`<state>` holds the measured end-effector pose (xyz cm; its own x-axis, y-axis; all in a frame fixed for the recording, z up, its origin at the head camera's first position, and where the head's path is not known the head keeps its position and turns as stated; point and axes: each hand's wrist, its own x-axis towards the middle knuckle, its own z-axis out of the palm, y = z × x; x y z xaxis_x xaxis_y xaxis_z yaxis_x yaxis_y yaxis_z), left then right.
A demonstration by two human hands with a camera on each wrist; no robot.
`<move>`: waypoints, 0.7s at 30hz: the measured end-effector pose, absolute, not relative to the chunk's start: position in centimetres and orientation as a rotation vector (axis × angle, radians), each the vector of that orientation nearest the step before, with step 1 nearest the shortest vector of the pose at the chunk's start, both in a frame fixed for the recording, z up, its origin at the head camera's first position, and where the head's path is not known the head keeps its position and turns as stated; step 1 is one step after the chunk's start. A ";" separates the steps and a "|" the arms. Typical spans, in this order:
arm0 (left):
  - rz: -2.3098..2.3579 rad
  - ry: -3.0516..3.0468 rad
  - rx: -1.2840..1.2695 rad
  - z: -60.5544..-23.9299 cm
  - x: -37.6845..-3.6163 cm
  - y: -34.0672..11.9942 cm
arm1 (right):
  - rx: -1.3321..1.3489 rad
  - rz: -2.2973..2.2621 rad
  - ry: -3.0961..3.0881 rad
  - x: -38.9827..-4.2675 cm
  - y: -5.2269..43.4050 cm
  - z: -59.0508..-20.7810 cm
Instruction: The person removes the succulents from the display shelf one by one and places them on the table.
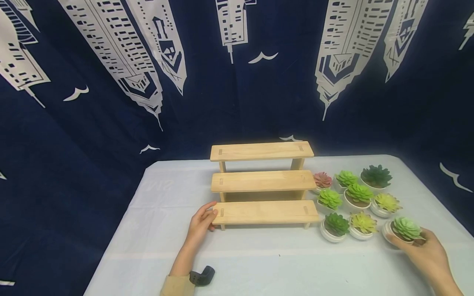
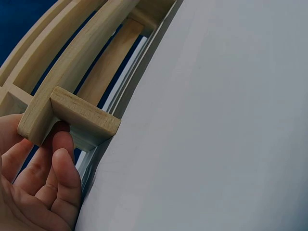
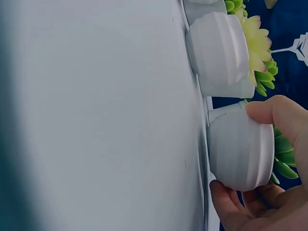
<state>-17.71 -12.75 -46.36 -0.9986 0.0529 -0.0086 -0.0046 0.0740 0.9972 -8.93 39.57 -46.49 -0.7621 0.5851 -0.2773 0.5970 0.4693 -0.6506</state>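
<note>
The left hand (image 1: 201,222) holds the left end of the bottom step of a wooden stand (image 1: 263,184), fingers curled under the board's end and thumb at its edge. The stand is pale, unpainted wood with three flat steps rising toward the curtain (image 1: 74,135), each board showing small darker joint marks near its ends; from the left wrist view its end grain and short leg sit just above the fingers (image 2: 62,163). It stands on a table (image 1: 259,263) under a light cloth.

To the right of the stand, a cluster of small potted plants (image 1: 355,197) sits on the cloth, in round white pots, with green, yellow-green and one pinkish rosette.

At the near right of the cluster, the right hand (image 1: 426,250) grips one pot (image 1: 405,230), thumb on one side and fingers wrapped round the other. This pot is smooth, white and bowl-shaped with a rim band, holding a pale green rosette. Just beside it stands a yellow-green plant (image 1: 363,224).
</note>
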 end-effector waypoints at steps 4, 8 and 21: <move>2.124 2.262 0.048 -47.2 -18.1 -12.9 | 1.073 -1.182 2.679 -9.0 39.8 -46.8; 2.141 2.242 0.034 -48.7 -18.8 -13.2 | 1.051 -1.155 2.701 -9.3 40.3 -47.3; 2.101 2.267 0.037 -46.3 -17.6 -12.7 | 0.946 -1.131 2.754 -9.6 40.1 -46.5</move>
